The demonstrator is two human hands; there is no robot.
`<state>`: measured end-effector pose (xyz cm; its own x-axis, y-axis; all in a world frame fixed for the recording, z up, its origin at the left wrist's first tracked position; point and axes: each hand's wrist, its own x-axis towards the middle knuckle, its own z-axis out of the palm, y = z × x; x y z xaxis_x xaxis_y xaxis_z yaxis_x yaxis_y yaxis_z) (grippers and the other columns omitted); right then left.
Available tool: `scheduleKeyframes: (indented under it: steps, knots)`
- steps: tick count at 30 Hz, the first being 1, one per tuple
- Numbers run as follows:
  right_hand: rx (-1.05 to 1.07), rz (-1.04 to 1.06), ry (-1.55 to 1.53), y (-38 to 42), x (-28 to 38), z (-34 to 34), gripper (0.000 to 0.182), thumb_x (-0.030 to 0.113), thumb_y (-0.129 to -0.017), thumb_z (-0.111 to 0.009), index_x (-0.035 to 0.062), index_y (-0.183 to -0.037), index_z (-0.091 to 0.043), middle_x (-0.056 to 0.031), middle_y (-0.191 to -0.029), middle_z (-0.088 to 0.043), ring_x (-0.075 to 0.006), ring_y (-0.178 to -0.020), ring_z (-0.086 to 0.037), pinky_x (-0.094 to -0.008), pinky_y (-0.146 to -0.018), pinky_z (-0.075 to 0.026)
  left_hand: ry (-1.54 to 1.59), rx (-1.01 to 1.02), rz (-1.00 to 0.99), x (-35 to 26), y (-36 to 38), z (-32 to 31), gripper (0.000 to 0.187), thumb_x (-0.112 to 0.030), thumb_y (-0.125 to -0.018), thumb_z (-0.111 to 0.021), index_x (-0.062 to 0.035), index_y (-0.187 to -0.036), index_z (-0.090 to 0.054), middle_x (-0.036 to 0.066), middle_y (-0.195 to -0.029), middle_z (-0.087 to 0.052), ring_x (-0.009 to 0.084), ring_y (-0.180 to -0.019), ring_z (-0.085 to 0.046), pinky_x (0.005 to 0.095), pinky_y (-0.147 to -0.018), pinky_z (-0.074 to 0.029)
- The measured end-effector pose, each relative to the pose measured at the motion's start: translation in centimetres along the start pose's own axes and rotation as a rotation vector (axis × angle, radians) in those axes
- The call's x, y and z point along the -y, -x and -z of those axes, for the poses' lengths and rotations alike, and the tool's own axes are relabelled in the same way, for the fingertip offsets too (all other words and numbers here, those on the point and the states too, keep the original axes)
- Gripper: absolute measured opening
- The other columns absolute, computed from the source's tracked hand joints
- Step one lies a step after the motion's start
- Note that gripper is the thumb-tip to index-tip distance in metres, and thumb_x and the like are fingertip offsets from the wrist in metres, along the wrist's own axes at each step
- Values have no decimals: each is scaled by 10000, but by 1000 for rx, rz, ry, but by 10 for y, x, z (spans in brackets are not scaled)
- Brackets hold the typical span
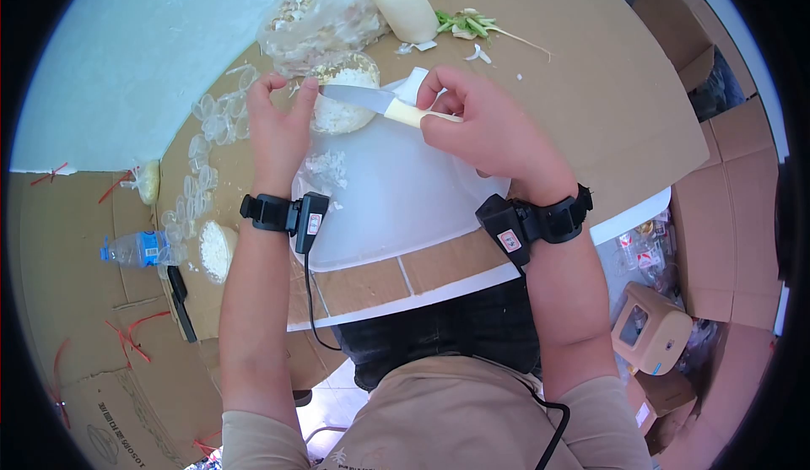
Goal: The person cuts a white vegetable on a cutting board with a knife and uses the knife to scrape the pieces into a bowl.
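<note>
My right hand (472, 124) grips the cream handle of a knife (359, 97), its blade pointing left. The tip of the blade reaches the thumb of my left hand (280, 120), whose thumb and forefinger stand apart. Behind the blade is a clear bowl (369, 69) with finely cut white pieces in it. A white item (411, 86), partly hidden by my right hand, lies just beyond the handle. Under both hands is a white cutting board (396, 208), with small white shreds (325, 170) on its left side.
A clear plastic bag (312, 14) of scraps and a cut white radish (403, 6) lie at the back, near green leaf stems (468, 24). Clear plastic cups (202, 170), a bowl of white bits (217, 251), a water bottle (139, 249) and a black-handled tool (180, 301) line the left.
</note>
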<state>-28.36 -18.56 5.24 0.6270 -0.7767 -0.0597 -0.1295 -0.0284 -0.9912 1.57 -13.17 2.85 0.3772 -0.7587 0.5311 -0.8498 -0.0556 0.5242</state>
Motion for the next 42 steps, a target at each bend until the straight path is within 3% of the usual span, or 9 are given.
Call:
scheduleKeyframes:
  steps: [4, 10, 13, 20, 26, 29, 32, 34, 42]
  knots:
    - [12, -31, -52, 0, -3, 1, 178, 130, -912, -687, 77, -1074, -634, 52, -775, -676, -25, -588, -467, -267, -437, -317, 3, -18, 28, 11, 1, 4, 399, -324, -952, -860, -18, -1097, -650, 172, -1265, -671, 324, -1236, -632, 418, -1093, -477]
    - [6, -14, -3, -3, -3, 0, 222, 150, -922, -705, 73, -1113, -624, 50, -798, -676, -27, -590, -472, -269, -444, -328, 89, -2, -59, -4, -1, 11, 194, -245, -1006, -793, -58, -1039, -748, 111, -1247, -713, 279, -1236, -648, 391, -1073, -490]
    - [-65, 2, 11, -2, 1, -3, 259, 174, -888, -725, 44, -1097, -644, -49, -819, -700, -130, -627, -593, -345, -523, -442, 133, 51, -75, -7, -1, 12, 193, -225, -1017, -777, -54, -1106, -774, 95, -1273, -726, 263, -1251, -650, 384, -1078, -493]
    - [-110, 4, -7, -4, -2, -6, 272, 178, -891, -741, 36, -1105, -652, -59, -822, -710, -151, -633, -620, -347, -565, -478, 96, 49, -132, -28, 13, 27, 269, -177, -1014, -763, -47, -1248, -737, 106, -1293, -735, 241, -1222, -676, 371, -1084, -493]
    - [-101, 108, -15, -6, -10, -17, 260, 182, -913, -715, 15, -1104, -657, -100, -798, -741, -175, -656, -642, -355, -628, -510, 106, 178, 166, 7, 48, 71, 239, -204, -1042, -749, -73, -1236, -699, 19, -1187, -716, 143, -1115, -638, 371, -1022, -489]
    - [-84, 218, 36, -2, -12, -27, 163, 141, -995, -701, 38, -1085, -612, 19, -742, -674, -44, -634, -531, -273, -582, -406, 155, 225, 295, 18, 76, 82, 231, -242, -1044, -752, -77, -1190, -683, -4, -1121, -695, 129, -1052, -620, 381, -991, -485]
    - [41, 276, 129, 0, -13, -39, 161, 146, -1014, -673, 34, -1108, -607, -64, -764, -730, -141, -628, -616, -328, -585, -438, -58, 302, 230, 4, 100, 84, 333, -285, -1026, -774, -68, -1255, -668, 26, -1185, -713, 174, -1128, -642, 385, -982, -484]
    - [108, 342, 161, 3, -17, -49, 217, 204, -997, -614, 47, -1147, -605, -198, -760, -708, -435, -722, -683, -505, -649, -505, -65, 322, 264, 2, 110, 85, 373, -294, -1010, -791, -65, -1274, -661, 42, -1227, -711, 190, -1161, -638, 391, -1009, -480]
    - [197, 353, 265, 7, -28, -69, 179, 167, -1007, -594, 54, -1146, -594, -208, -740, -686, -458, -728, -683, -570, -670, -504, 23, 356, 219, 4, 126, 79, 492, -210, -935, -869, -39, -1326, -623, 117, -1391, -674, 242, -1275, -618, 396, -1124, -474]
